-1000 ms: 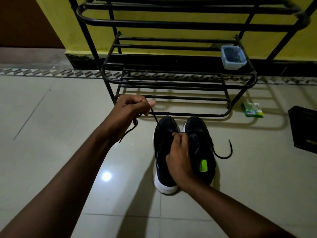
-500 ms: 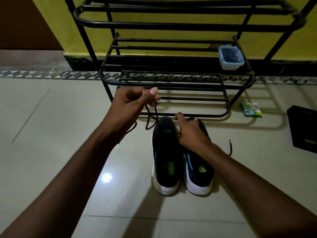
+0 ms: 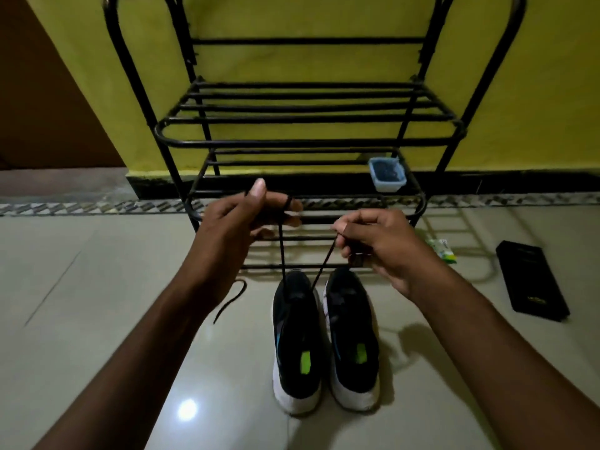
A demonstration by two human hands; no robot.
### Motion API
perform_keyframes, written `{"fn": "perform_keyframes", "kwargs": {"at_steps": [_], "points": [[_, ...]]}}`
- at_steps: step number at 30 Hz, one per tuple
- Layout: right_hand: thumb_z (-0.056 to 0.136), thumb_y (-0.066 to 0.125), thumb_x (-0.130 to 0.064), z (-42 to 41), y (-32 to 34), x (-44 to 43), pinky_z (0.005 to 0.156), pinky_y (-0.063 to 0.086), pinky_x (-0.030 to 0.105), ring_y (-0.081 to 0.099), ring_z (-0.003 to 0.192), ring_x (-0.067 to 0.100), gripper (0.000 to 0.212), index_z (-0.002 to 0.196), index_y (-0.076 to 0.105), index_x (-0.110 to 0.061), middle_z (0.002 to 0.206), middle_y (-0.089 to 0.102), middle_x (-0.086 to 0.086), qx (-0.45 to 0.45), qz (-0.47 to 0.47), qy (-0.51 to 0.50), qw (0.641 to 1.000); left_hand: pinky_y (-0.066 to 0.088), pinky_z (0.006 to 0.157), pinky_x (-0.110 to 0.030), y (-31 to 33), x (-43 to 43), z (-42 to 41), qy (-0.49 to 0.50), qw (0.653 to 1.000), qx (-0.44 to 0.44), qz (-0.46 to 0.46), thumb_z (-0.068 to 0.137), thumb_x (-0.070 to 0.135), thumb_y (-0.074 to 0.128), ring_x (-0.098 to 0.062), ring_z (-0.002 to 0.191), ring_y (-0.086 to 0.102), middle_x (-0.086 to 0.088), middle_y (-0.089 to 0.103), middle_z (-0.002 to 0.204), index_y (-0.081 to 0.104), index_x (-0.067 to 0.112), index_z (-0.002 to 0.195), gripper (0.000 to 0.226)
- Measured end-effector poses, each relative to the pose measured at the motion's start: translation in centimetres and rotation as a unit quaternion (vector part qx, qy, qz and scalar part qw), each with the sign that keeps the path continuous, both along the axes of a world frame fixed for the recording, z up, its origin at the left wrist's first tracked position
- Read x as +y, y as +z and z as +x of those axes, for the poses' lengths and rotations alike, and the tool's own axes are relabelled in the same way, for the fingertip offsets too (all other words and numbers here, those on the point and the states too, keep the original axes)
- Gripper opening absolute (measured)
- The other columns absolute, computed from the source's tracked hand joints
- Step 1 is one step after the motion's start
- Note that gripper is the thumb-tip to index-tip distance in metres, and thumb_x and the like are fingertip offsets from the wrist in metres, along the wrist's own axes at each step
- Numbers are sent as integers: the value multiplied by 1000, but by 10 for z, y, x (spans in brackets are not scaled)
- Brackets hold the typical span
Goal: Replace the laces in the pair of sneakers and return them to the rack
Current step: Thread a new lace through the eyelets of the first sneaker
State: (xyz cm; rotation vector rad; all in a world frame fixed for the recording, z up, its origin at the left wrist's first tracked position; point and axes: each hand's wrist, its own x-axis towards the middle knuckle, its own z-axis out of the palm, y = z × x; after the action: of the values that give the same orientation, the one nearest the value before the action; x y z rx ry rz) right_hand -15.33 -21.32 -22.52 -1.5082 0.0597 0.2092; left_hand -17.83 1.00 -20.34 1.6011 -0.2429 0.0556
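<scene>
Closest to the person, two bare forearms reach out over the pale tiled floor (image 3: 97, 287), where a spot of glare shines on a tile. Between them the pair stands on the floor, heels toward the person and toes toward the rack. The left sneaker (image 3: 295, 336) and right sneaker (image 3: 352, 336) sit side by side, black on top with white soles and a green tab inside each.

Two strands of a black lace (image 3: 281, 254) rise taut from the front of the left sneaker, one to each hand. The left hand (image 3: 240, 228) has its fingers curled, with the strand looped over a fingertip and the thumb sticking up. The right hand (image 3: 380, 241) pinches the other strand between thumb and forefinger, its other fingers tucked in. A loose black end shows just left of the left forearm; I cannot tell whether it lies on the floor or hangs.

Just past the toes stands the black metal rack (image 3: 308, 142), at the floor's far edge against the yellow wall (image 3: 292, 60). A small plastic tub (image 3: 387, 175) with dark contents sits at the right end of one of its lower shelves. On the floor right of the rack lies a green packet (image 3: 443, 250), and further right a flat black box (image 3: 532, 280).
</scene>
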Motion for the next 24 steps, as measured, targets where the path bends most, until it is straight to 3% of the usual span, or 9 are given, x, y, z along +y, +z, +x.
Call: {"fn": "perform_keyframes", "kwargs": {"at_steps": [4,6,8,10,12,15,20,24], "points": [[100,39,-3,-10,26,-6,74,59,34,72,80,29,30,109,66,7,99,73,25,47,176,17,983,46,99,-57,19,-3,-4,-34,998,-44,-25,92,13,48,-36,114,68,-13,71,122,68,4,120,35],[97,37,7,-15,30,-7,80,60,34,74,91,32,31,114,63,7,105,73,26,32,172,23,984,49,95,-49,26,-2,-7,-56,996,-62,16,83,-8,51,-31,115,67,-10,71,125,66,3,122,43],[94,48,11,-19,29,-6,83,61,34,74,95,33,24,111,65,7,102,74,24,-1,127,6,992,54,91,-42,31,-2,-10,-48,994,-81,52,87,-21,46,-28,112,70,-7,73,121,67,3,120,47],[87,66,5,-22,27,-2,81,61,34,75,91,31,17,105,69,5,94,76,21,-28,83,-21,996,58,86,-37,33,-5,-12,-15,992,-115,57,97,-16,47,-28,100,74,-9,76,111,67,1,117,34],[87,71,0,-22,28,1,70,59,34,75,74,26,7,93,72,2,82,76,17,-56,32,-47,997,61,80,-38,35,-9,-13,13,990,-133,35,98,-8,54,-31,89,75,-14,77,100,66,-3,113,21],[92,71,-16,-19,29,9,57,45,31,56,48,11,18,76,76,-9,61,69,5,-138,-77,-83,984,60,73,-40,44,-6,-18,26,989,-146,11,99,-4,54,-35,83,74,-19,76,94,58,-3,108,9],[99,61,-30,-10,37,27,61,35,22,53,51,-2,31,75,74,-16,52,57,-17,-234,-129,-85,960,57,68,-29,62,2,-16,13,986,-166,26,103,0,47,-33,79,74,-18,76,95,42,5,106,8],[102,56,-28,0,39,41,58,37,19,54,55,-5,31,77,70,-18,59,59,-23,-257,-148,-80,952,55,61,-29,75,4,-6,21,978,-202,56,105,6,46,-34,69,72,-13,76,95,36,15,122,22]]}}
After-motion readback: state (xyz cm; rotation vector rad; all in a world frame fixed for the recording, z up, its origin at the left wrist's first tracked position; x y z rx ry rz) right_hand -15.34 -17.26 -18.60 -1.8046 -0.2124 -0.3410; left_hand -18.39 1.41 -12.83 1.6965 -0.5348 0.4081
